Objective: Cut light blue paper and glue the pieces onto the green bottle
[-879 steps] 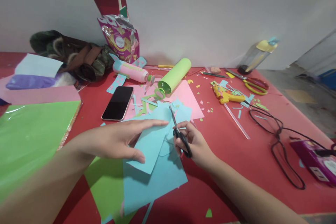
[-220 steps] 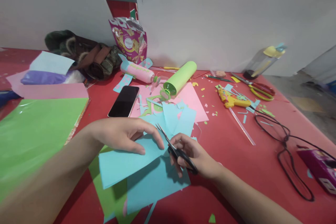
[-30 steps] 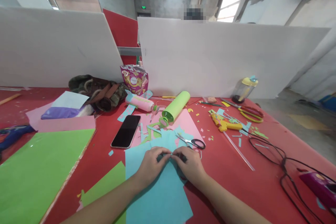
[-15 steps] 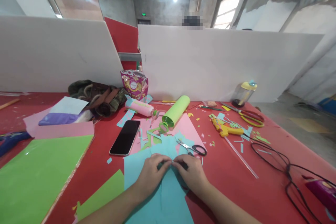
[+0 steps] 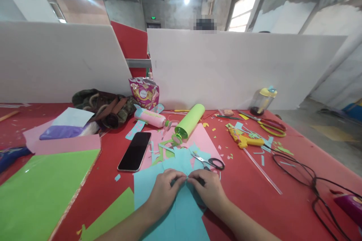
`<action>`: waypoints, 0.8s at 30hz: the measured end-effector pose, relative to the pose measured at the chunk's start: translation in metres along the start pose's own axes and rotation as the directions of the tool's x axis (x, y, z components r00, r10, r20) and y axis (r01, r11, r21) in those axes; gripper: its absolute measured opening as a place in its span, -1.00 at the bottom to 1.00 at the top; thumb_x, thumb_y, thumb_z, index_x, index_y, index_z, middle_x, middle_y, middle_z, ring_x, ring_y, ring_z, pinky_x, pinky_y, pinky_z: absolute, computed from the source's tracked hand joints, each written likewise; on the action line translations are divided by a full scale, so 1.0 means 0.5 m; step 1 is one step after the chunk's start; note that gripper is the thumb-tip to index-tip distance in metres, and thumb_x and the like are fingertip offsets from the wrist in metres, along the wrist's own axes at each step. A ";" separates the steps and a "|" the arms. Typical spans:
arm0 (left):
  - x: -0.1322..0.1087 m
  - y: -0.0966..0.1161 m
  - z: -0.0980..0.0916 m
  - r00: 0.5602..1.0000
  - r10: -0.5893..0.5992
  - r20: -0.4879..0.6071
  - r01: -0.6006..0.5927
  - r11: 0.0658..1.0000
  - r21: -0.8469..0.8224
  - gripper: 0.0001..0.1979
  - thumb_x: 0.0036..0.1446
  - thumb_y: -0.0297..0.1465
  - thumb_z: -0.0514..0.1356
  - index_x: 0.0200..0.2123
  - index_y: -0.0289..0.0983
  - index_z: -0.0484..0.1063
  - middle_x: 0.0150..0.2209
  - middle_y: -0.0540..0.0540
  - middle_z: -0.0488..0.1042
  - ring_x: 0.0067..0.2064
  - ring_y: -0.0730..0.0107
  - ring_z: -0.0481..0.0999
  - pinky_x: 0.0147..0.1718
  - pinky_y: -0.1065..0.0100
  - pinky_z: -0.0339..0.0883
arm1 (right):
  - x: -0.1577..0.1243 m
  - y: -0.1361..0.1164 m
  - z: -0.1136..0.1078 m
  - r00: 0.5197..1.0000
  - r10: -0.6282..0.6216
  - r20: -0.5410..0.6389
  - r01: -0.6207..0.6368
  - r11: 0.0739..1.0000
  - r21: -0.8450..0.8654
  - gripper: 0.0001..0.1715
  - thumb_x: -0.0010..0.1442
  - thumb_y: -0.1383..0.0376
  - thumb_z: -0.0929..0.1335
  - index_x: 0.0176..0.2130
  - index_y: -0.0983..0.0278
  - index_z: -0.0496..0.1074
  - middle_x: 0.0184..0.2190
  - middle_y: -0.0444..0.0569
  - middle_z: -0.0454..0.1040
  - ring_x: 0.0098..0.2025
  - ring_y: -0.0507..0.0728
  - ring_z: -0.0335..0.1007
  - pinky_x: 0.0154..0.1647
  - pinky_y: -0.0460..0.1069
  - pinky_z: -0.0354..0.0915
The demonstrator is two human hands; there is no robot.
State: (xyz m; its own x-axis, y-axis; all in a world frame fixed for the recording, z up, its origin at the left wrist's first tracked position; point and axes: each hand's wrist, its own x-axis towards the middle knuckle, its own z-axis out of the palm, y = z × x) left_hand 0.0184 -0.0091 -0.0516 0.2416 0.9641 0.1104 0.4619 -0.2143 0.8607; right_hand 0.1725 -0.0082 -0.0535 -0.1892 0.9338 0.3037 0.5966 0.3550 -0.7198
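My left hand (image 5: 166,188) and my right hand (image 5: 208,186) meet over light blue paper (image 5: 186,214) at the front of the table. Both are closed in a pinch, thumb against fingers, with the fingertips almost touching. Whatever sits between them is too small to make out; a bluish speck shows there. Just beyond the right hand lie scissors (image 5: 208,161) with black handles, blades partly apart, on blue paper scraps. A rolled green paper tube (image 5: 191,120) with a green bottle neck lies further back, beside a pink-wrapped bottle (image 5: 151,118).
Left of the hands lie a black phone (image 5: 135,151) and green sheets (image 5: 48,192). To the right are a yellow glue gun (image 5: 246,139), a clear glue stick (image 5: 263,171) and a looping black cable (image 5: 313,182). White boards (image 5: 240,67) stand along the back.
The view has tilted slightly, so the scene sits a little lower. My hands keep the same pinch, their fingertips nearly in the same place.
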 end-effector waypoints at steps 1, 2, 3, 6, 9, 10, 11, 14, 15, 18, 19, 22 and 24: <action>0.000 0.000 0.000 1.000 0.000 -0.002 0.000 1.000 0.001 -0.80 0.06 -0.33 0.09 -0.44 -0.26 0.48 -0.44 -0.06 0.52 -0.34 0.33 0.46 -0.31 0.39 0.29 | 0.000 0.000 0.000 1.000 -0.002 0.000 0.002 1.000 -0.003 -0.79 0.03 0.31 0.29 -0.56 0.26 0.45 -0.64 -0.11 0.47 -0.58 0.03 0.34 -0.55 -0.13 0.23; 0.001 0.000 0.000 1.000 0.001 -0.003 -0.001 1.000 0.003 -0.80 0.05 -0.33 0.09 -0.44 -0.26 0.48 -0.44 -0.06 0.51 -0.34 0.33 0.46 -0.31 0.39 0.30 | 0.000 0.000 0.000 1.000 -0.006 -0.001 0.006 1.000 -0.006 -0.79 0.03 0.31 0.29 -0.56 0.26 0.45 -0.64 -0.10 0.47 -0.59 0.03 0.34 -0.55 -0.13 0.22; 0.001 0.000 0.001 1.000 0.003 -0.004 -0.003 1.000 0.005 -0.80 0.05 -0.33 0.09 -0.44 -0.26 0.48 -0.44 -0.06 0.51 -0.35 0.33 0.46 -0.32 0.39 0.30 | 0.000 0.000 0.001 1.000 -0.009 0.000 0.009 1.000 -0.011 -0.79 0.03 0.31 0.28 -0.56 0.27 0.45 -0.64 -0.10 0.47 -0.59 0.03 0.34 -0.55 -0.13 0.22; 0.002 -0.001 0.005 1.000 0.017 -0.013 -0.016 1.000 0.023 -0.79 0.06 -0.33 0.07 -0.45 -0.25 0.48 -0.44 -0.06 0.51 -0.34 0.33 0.46 -0.32 0.38 0.30 | 0.000 0.001 0.001 1.000 -0.017 0.004 0.017 1.000 -0.022 -0.78 0.03 0.31 0.28 -0.57 0.27 0.44 -0.65 -0.10 0.46 -0.60 0.02 0.32 -0.56 -0.13 0.21; 0.001 -0.003 0.008 0.999 0.033 -0.027 -0.031 0.998 0.056 -0.78 0.05 -0.28 0.09 -0.45 -0.25 0.47 -0.44 -0.08 0.52 -0.34 0.31 0.46 -0.32 0.36 0.31 | -0.001 0.003 0.002 0.999 -0.034 0.000 0.034 0.999 -0.028 -0.77 0.04 0.31 0.27 -0.57 0.27 0.44 -0.65 -0.10 0.45 -0.60 0.02 0.31 -0.57 -0.13 0.21; 0.001 -0.004 0.009 0.999 0.038 -0.029 -0.036 0.997 0.067 -0.78 0.04 -0.27 0.09 -0.46 -0.25 0.47 -0.44 -0.09 0.52 -0.34 0.30 0.46 -0.32 0.36 0.31 | -0.002 0.003 0.003 0.999 -0.038 -0.004 0.038 0.999 -0.029 -0.78 0.03 0.32 0.27 -0.57 0.27 0.44 -0.65 -0.09 0.45 -0.60 0.02 0.32 -0.56 -0.13 0.21; 0.000 -0.005 0.009 0.999 0.046 -0.029 -0.043 0.996 0.075 -0.77 0.04 -0.26 0.09 -0.45 -0.26 0.47 -0.44 -0.09 0.52 -0.34 0.30 0.46 -0.32 0.36 0.31 | -0.002 0.004 0.003 0.999 -0.041 -0.006 0.040 0.999 -0.030 -0.78 0.03 0.32 0.27 -0.57 0.27 0.44 -0.65 -0.09 0.45 -0.60 0.02 0.32 -0.56 -0.13 0.22; 0.000 -0.008 0.010 0.997 0.077 -0.025 -0.074 0.993 0.087 -0.75 0.07 -0.27 0.07 -0.46 -0.26 0.46 -0.45 -0.09 0.51 -0.36 0.31 0.46 -0.34 0.37 0.31 | -0.004 0.007 0.005 0.999 -0.038 -0.015 0.037 0.999 -0.035 -0.82 0.00 0.34 0.29 -0.57 0.27 0.43 -0.65 -0.09 0.45 -0.60 0.02 0.32 -0.56 -0.13 0.22; 0.000 -0.009 0.009 0.996 0.090 -0.024 -0.087 0.992 0.091 -0.75 0.08 -0.27 0.06 -0.46 -0.26 0.46 -0.46 -0.09 0.51 -0.37 0.31 0.46 -0.35 0.37 0.32 | -0.005 0.008 0.006 0.999 -0.039 -0.016 0.038 0.999 -0.036 -0.83 -0.01 0.35 0.30 -0.57 0.28 0.43 -0.66 -0.09 0.44 -0.60 0.02 0.31 -0.56 -0.13 0.21; 0.001 -0.010 0.010 0.993 0.117 -0.019 -0.114 0.988 0.105 -0.75 0.10 -0.30 0.04 -0.47 -0.27 0.45 -0.47 -0.09 0.50 -0.38 0.31 0.47 -0.36 0.38 0.32 | -0.005 0.010 0.007 0.999 -0.049 -0.019 0.048 0.998 -0.032 -0.86 -0.04 0.39 0.31 -0.57 0.29 0.43 -0.66 -0.09 0.44 -0.60 0.02 0.31 -0.56 -0.14 0.21; 0.001 -0.010 0.010 0.992 0.123 -0.021 -0.120 0.987 0.108 -0.75 0.10 -0.30 0.03 -0.47 -0.27 0.44 -0.47 -0.09 0.50 -0.38 0.31 0.47 -0.36 0.39 0.32 | -0.005 0.010 0.007 0.999 -0.050 -0.020 0.049 0.998 -0.032 -0.86 -0.04 0.40 0.31 -0.58 0.30 0.43 -0.66 -0.09 0.44 -0.60 0.02 0.31 -0.56 -0.15 0.21; 0.000 -0.012 0.011 0.989 0.148 -0.027 -0.143 0.982 0.119 -0.75 0.11 -0.32 0.03 -0.47 -0.29 0.43 -0.48 -0.11 0.49 -0.38 0.31 0.47 -0.37 0.39 0.33 | -0.006 0.008 0.007 0.999 -0.047 -0.024 0.046 0.998 -0.036 -0.86 -0.05 0.41 0.32 -0.60 0.31 0.41 -0.67 -0.08 0.43 -0.60 0.02 0.31 -0.56 -0.15 0.21; -0.001 -0.016 0.011 0.986 0.166 -0.014 -0.163 0.978 0.132 -0.77 0.11 -0.34 0.03 -0.46 -0.29 0.42 -0.47 -0.11 0.49 -0.37 0.32 0.47 -0.37 0.39 0.33 | -0.007 0.007 0.007 0.999 -0.048 -0.023 0.047 0.998 -0.042 -0.87 -0.06 0.42 0.32 -0.60 0.32 0.41 -0.68 -0.08 0.42 -0.61 0.02 0.31 -0.57 -0.15 0.20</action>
State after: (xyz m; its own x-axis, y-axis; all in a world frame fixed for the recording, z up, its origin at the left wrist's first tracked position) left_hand 0.0193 -0.0087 -0.0611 0.3035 0.9170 0.2587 0.5248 -0.3875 0.7579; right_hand 0.1723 -0.0098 -0.0592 -0.1998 0.9146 0.3515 0.6192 0.3959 -0.6781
